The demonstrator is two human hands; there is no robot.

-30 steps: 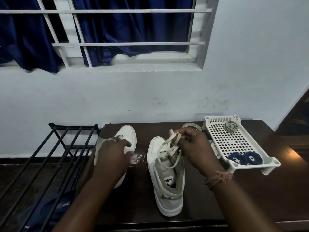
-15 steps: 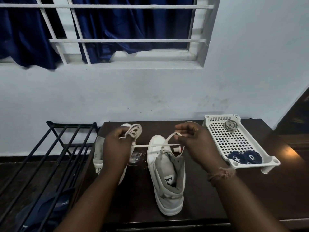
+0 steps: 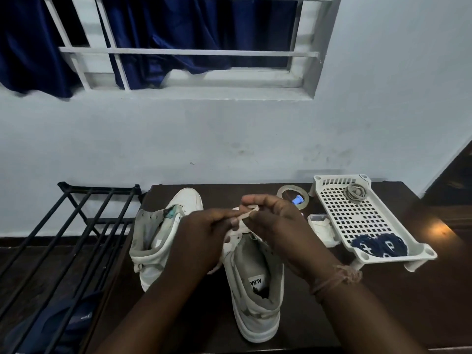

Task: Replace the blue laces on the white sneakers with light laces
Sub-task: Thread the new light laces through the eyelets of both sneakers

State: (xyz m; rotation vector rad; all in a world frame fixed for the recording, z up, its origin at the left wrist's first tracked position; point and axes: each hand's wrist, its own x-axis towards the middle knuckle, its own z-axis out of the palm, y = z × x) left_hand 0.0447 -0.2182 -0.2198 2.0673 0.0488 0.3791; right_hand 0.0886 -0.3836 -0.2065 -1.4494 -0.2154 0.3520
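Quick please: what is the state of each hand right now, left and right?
Left hand: pinches the light lace above the right sneaker.
Right hand: fingers curled, pinching the same light lace.

Both hands (image 3: 204,238) now meet, pinching lace (image 3: 246,213).

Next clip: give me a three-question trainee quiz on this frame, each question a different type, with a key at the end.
1. True or false: both hands grip the light lace above the right sneaker.
2. Where do the coiled blue laces lie? A) in the white tray, at its near end; B) on the black rack; C) inside the left sneaker.
3. Fill in: the left sneaker shows ____ lace in its eyelets.

Key
1. True: the left hand and right hand meet on it.
2. A
3. no
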